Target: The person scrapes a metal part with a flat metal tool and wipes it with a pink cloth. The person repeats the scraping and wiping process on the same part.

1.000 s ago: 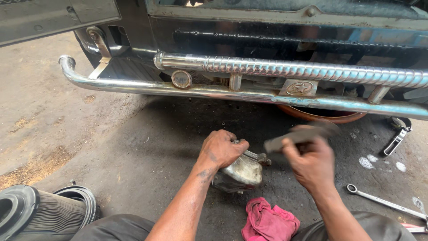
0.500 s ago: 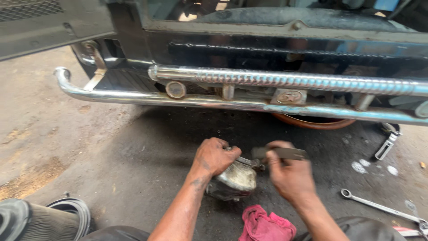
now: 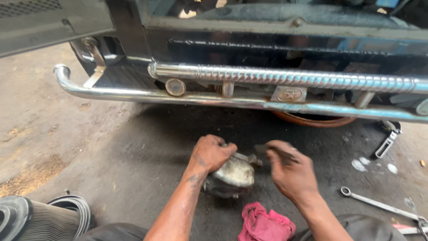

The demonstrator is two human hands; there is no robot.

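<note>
My left hand (image 3: pixel 212 153) presses down on a greasy grey metal part (image 3: pixel 232 177) that rests on the dark, oily ground. My right hand (image 3: pixel 290 171) is closed around a dark tool (image 3: pixel 262 154), blurred by motion, whose end meets the top right of the part. Both hands are in front of a vehicle's chrome bumper bars (image 3: pixel 285 78).
A pink rag (image 3: pixel 265 225) lies by my knees. A ring spanner (image 3: pixel 379 204) lies on the ground at right, a second metal tool (image 3: pixel 388 141) further back. An orange hoop (image 3: pixel 314 121) sits under the bumper. A ribbed black rubber piece (image 3: pixel 26 218) is at bottom left.
My right hand has swung the tool down from above the part onto its top right edge. The view has shifted slightly; my left hand stays on the part.
</note>
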